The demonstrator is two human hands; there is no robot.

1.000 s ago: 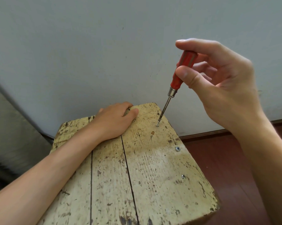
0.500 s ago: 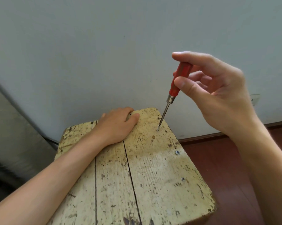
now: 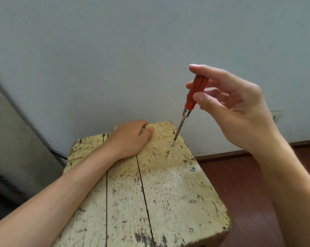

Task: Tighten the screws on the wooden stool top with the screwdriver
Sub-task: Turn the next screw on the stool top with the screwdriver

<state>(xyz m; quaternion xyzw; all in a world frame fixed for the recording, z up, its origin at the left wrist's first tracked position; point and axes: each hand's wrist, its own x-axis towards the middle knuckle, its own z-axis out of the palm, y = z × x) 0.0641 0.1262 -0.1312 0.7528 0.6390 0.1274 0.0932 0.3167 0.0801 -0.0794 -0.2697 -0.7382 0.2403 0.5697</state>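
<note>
The worn, pale-painted wooden stool top [image 3: 168,193] is made of planks with dark gaps. My right hand [image 3: 239,111] pinches the red handle of a small screwdriver [image 3: 193,97] between thumb and fingers, the index finger lying over its top. The metal tip sits in a screw [image 3: 173,144] near the far right corner. Two more screws [image 3: 192,169] [image 3: 197,196] line the right edge. My left hand [image 3: 131,138] grips the far edge of the stool, fingers curled over it.
A grey wall [image 3: 115,59] stands just behind the stool. Red-brown floor [image 3: 248,193] with a dark baseboard lies to the right. A grey upholstered surface [image 3: 11,148] rises on the left. A wall socket [image 3: 277,116] peeks out behind my right hand.
The view has tilted, so stool and hands sit lower in the frame. My right fingers have shifted on the handle, showing more of it. The tip stays in the same screw.
</note>
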